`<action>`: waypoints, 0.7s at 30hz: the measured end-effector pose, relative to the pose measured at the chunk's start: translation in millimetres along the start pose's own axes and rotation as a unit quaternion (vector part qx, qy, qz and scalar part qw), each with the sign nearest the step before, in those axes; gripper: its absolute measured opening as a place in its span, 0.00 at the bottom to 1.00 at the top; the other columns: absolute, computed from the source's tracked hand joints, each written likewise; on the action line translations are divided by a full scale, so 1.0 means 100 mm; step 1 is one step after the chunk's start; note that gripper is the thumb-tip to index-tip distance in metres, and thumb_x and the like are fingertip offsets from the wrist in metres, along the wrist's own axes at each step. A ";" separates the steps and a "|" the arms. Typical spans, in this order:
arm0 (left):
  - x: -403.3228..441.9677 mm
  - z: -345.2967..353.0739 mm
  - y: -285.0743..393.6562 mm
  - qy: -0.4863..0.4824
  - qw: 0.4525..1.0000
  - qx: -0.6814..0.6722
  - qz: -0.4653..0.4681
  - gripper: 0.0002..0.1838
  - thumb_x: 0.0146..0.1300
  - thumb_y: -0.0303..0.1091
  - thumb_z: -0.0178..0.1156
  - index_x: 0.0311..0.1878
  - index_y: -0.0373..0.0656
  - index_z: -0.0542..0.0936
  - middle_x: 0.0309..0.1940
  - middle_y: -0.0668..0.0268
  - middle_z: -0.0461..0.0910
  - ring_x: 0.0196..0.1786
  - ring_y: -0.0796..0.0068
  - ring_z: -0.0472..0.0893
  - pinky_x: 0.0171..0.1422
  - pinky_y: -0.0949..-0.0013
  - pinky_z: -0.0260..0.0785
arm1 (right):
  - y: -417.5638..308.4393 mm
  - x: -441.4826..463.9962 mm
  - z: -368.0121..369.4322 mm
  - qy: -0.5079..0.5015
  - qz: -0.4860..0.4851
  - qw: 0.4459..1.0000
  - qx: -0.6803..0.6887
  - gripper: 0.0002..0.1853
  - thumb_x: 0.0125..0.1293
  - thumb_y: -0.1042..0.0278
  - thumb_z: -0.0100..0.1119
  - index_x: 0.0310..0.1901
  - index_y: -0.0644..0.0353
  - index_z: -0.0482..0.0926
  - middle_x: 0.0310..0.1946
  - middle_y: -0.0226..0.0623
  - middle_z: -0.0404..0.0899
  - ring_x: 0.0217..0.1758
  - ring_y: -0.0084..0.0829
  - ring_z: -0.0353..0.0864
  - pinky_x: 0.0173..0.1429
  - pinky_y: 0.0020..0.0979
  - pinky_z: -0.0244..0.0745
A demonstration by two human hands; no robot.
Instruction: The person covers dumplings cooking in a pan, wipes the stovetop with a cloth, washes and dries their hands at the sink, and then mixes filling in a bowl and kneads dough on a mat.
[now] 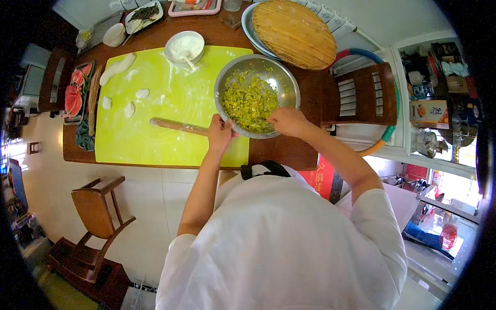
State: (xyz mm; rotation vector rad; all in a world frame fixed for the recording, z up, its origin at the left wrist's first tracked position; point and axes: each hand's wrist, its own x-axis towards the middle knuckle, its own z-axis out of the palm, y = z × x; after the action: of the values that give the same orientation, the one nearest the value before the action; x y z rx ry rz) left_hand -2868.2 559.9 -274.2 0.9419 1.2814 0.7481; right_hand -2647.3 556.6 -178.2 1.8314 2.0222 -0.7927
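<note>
In the head view, the left hand (219, 135) has its grip pinched on the near-left rim of the steel bowl (289, 95), which probably steadies the bowl while the right hand (287, 122) reaches in over the opposite side. The right grip is curled, its fingertips down at the edge of the chopped mix (248, 101); whether they close on a utensil cannot be told. The bowl stands partly on the green mat (196, 77) and partly on the bare desk (305, 150), seemingly so that both arms reach it easily. The rolling pin (178, 126) lies on the mat with its near end beside the left hand, apparently set aside. Three dough pieces (142, 93) and a dough roll (118, 70) lie well apart from both hands, on a floury surface that likely keeps them from sticking. Relative to the grips, the bowl sits between and just beyond them, with the mix mostly ahead of the right fingertips.
</note>
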 end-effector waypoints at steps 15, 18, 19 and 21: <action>-0.01 0.00 0.00 0.004 0.999 -0.037 -0.008 0.06 0.65 0.24 0.53 0.41 0.36 0.67 0.26 0.62 0.74 0.19 0.73 0.79 0.21 0.72 0.72 | 0.14 0.18 0.05 0.025 0.002 0.962 0.273 0.13 0.61 0.60 0.54 0.39 0.59 0.83 0.37 0.45 0.83 0.40 0.41 0.81 0.46 0.41 0.75; -0.02 0.00 0.00 0.000 0.999 -0.037 -0.001 0.07 0.65 0.25 0.53 0.42 0.35 0.66 0.26 0.62 0.74 0.21 0.71 0.80 0.20 0.71 0.71 | 0.12 -0.06 -0.12 0.129 -0.001 0.968 0.214 0.13 0.62 0.61 0.52 0.39 0.58 0.83 0.36 0.45 0.83 0.44 0.47 0.81 0.49 0.45 0.75; -0.01 -0.01 0.00 0.012 0.999 -0.036 0.003 0.07 0.65 0.25 0.53 0.42 0.35 0.66 0.26 0.62 0.74 0.21 0.71 0.80 0.20 0.71 0.71 | 0.09 -0.10 -0.14 0.179 0.024 0.971 0.158 0.13 0.62 0.62 0.51 0.42 0.57 0.82 0.34 0.46 0.83 0.44 0.47 0.81 0.48 0.45 0.75; 0.00 -0.02 -0.07 0.010 1.000 0.011 -0.001 0.08 0.67 0.31 0.53 0.41 0.39 0.66 0.25 0.65 0.73 0.20 0.74 0.78 0.21 0.74 0.69 | -0.01 -0.09 -0.12 0.156 0.046 0.984 0.073 0.14 0.62 0.64 0.51 0.46 0.57 0.80 0.35 0.46 0.82 0.43 0.47 0.81 0.47 0.45 0.76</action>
State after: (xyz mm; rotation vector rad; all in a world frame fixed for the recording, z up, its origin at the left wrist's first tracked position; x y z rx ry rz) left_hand -2870.0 557.1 -280.6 0.9527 1.3103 0.7462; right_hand -2644.8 556.1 -163.0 2.2355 2.0888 -0.6780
